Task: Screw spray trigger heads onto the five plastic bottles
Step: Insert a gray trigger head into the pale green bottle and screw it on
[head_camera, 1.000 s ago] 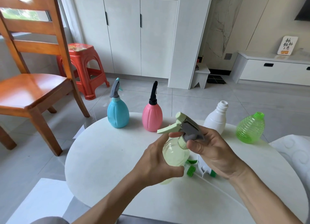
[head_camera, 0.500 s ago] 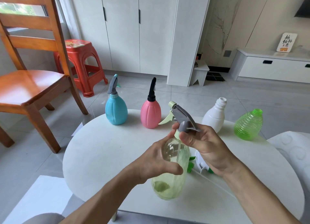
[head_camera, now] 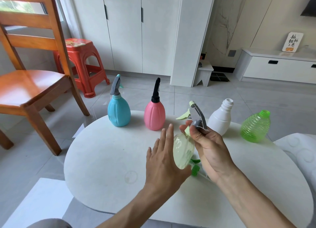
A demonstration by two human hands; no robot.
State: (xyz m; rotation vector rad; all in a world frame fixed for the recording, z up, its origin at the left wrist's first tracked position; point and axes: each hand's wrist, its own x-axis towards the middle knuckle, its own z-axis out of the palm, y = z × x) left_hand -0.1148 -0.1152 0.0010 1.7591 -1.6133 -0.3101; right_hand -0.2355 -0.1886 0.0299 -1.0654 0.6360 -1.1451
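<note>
My right hand (head_camera: 207,142) grips the grey and pale green trigger head (head_camera: 196,116) at the neck of a pale yellow bottle (head_camera: 183,150), held above the white round table (head_camera: 106,159). Beside the bottle's left side, my left hand (head_camera: 162,161) is spread with straight fingers; whether the palm touches the bottle I cannot tell. At the table's far edge stand a blue bottle (head_camera: 118,111) and a pink bottle (head_camera: 154,114), each with a trigger head on. A white bottle (head_camera: 220,120) and a green ribbed bottle (head_camera: 255,127) have bare necks. A loose green and white trigger head (head_camera: 195,168) lies behind the bottle, mostly hidden.
A wooden chair (head_camera: 32,84) stands at the left of the table, with a red plastic stool (head_camera: 82,63) behind it. White cabinets (head_camera: 133,31) line the far wall. A white patterned cushion (head_camera: 299,151) lies at the table's right edge.
My left hand has let go of the pale yellow bottle and spread its fingers. My right hand now holds the bottle alone by the trigger head, a little further right.
</note>
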